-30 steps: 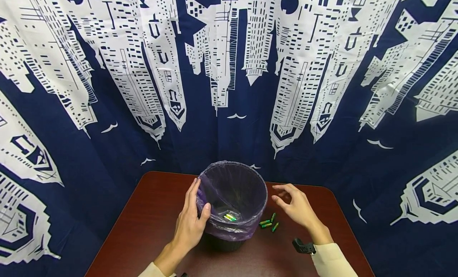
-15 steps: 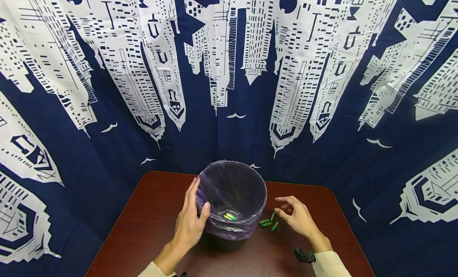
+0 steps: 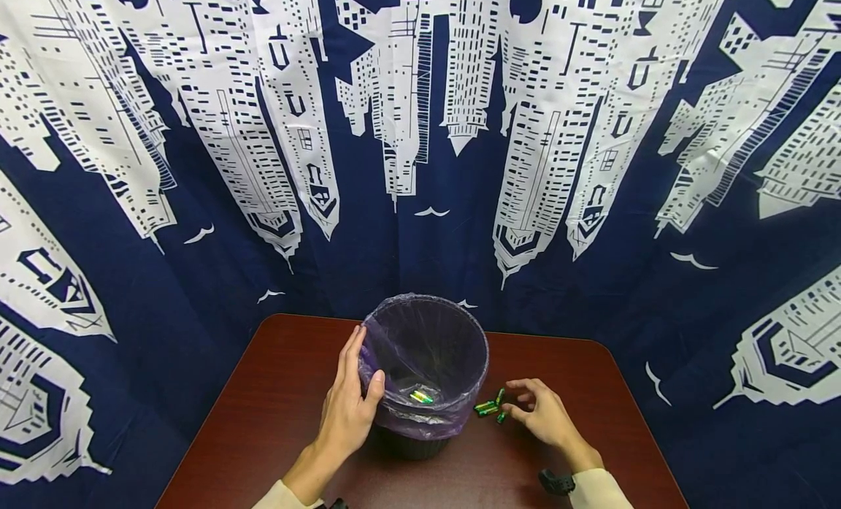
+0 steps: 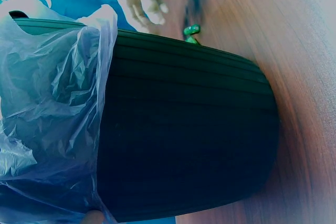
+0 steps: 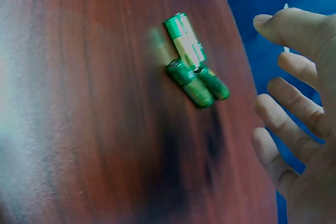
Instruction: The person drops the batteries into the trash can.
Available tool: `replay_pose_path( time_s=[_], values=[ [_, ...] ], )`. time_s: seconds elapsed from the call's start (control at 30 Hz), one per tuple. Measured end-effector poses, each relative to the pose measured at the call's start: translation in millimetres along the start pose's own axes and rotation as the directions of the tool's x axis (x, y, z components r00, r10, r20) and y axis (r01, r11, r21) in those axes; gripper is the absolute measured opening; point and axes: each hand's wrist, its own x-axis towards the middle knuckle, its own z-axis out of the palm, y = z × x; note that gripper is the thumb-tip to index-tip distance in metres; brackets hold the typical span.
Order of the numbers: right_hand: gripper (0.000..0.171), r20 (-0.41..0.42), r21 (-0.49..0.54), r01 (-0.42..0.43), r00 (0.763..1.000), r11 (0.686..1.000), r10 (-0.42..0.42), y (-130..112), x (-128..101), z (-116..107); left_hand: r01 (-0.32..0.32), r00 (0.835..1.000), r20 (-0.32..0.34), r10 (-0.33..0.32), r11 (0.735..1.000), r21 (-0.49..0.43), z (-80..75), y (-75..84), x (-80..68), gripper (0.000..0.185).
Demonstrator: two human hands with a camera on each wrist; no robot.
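Observation:
A dark ribbed trash can (image 4: 189,119) with a thin purple liner bag (image 3: 420,425) folded over its rim stands on the table. My left hand (image 3: 348,407) rests against the can's left side, fingers fairly straight along the bag and thumb at the rim. Green and gold batteries (image 3: 421,396) lie at the bottom inside the bag. To the right of the can, several more batteries (image 5: 186,40) lie close together on the tabletop. My right hand (image 3: 542,412) hovers just right of them, fingers parted and slightly bent, with nothing between them.
The reddish-brown table (image 3: 276,392) has rounded far corners. Behind it hangs a navy curtain (image 3: 420,253) printed with white upside-down buildings. A black strap (image 3: 556,483) sits at the right wrist.
My right hand has moved down toward the loose batteries beside the can. The left hand stays at the can's side.

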Motion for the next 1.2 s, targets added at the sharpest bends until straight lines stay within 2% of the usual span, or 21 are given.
replay_pose_path(
  time_s=[0.4, 0.6, 0.9, 1.2],
  values=[
    [0.051, 0.053, 0.018, -0.087, 0.995, 0.996, 0.086, 22.5, -6.1, 16.2, 0.013, 1.000, 0.000, -0.013, 1.000, -0.002, 2.2, 0.1, -3.1, 0.082],
    [0.050, 0.042, 0.001, -0.088, 0.995, 0.996, 0.088, 30.9, -6.6, 25.1, 0.015, 1.000, 0.004, -0.015, 1.000, -0.003, 2.6, 1.4, -2.7, 0.082],
    [0.051, 0.032, -0.016, -0.079, 0.996, 0.997, 0.079, 29.6, -1.8, 32.4, 0.000, 1.000, -0.015, 0.000, 1.000, -0.004, 0.8, 0.9, -0.7, 0.083],
    [0.046, -0.014, -0.026, -0.070, 0.997, 0.997, 0.070, 31.6, 0.4, 43.0, -0.002, 1.000, -0.011, 0.002, 1.000, -0.002, 0.8, 0.3, -0.5, 0.083]
  ],
)
